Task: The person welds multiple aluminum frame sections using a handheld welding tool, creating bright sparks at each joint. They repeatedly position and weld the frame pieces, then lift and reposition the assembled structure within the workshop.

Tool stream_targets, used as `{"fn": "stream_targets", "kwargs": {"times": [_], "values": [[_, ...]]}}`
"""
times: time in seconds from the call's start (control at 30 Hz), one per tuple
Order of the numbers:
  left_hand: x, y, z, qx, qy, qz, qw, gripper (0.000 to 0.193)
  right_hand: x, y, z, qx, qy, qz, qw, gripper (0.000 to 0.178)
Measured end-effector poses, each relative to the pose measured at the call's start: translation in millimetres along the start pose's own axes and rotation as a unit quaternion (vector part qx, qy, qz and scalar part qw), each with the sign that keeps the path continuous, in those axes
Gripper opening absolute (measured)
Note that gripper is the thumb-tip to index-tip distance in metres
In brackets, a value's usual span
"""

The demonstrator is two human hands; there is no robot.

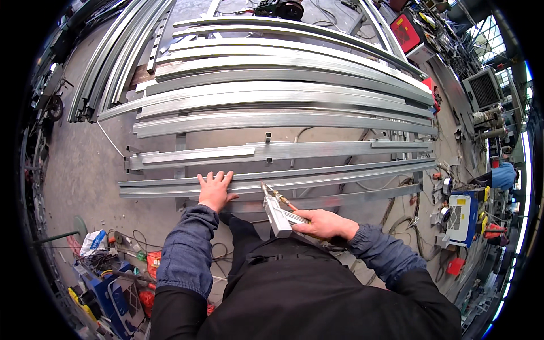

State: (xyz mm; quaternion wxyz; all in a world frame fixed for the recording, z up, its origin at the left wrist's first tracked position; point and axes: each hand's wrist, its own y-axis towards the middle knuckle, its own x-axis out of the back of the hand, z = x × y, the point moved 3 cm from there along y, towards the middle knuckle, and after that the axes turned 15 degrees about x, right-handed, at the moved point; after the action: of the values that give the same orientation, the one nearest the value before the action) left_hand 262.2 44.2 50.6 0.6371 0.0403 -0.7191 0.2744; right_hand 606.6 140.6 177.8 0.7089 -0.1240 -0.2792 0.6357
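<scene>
My left hand (215, 191) rests with spread fingers on the nearest long silver metal rail (334, 174), left of its middle. In my right hand (326, 224) is a grey, boxy welding gun (277, 216), gripped near its rear end. Its thin nozzle points forward, and the tip is at the rail's near side; whether they touch I cannot tell. A brass-coloured fitting runs along the gun's right side. Just beyond lies another metal rail (317, 149) with shorter strips on it and small square tube ends (269, 161) standing at its edges.
Several more long metal profiles (283, 93) lie side by side farther off, with a bundle (122, 51) at the far left. Cables (396, 224) trail over the floor at right near a blue-and-white machine (462, 218). Another blue machine (116, 294) stands lower left. A person in blue (503, 175) is at far right.
</scene>
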Motion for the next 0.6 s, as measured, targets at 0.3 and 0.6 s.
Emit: {"fn": "stream_targets", "kwargs": {"times": [0.3, 0.6], "values": [[2, 0, -3, 0.012, -0.001, 0.016, 1.0, 0.09, 6, 7, 0, 0.014, 0.014, -0.003, 1.0, 0.064], [1, 0, -3, 0.015, 0.004, 0.014, 1.0, 0.089, 12, 5, -1, 0.02, 0.034, 0.0, 0.999, 0.061]]}}
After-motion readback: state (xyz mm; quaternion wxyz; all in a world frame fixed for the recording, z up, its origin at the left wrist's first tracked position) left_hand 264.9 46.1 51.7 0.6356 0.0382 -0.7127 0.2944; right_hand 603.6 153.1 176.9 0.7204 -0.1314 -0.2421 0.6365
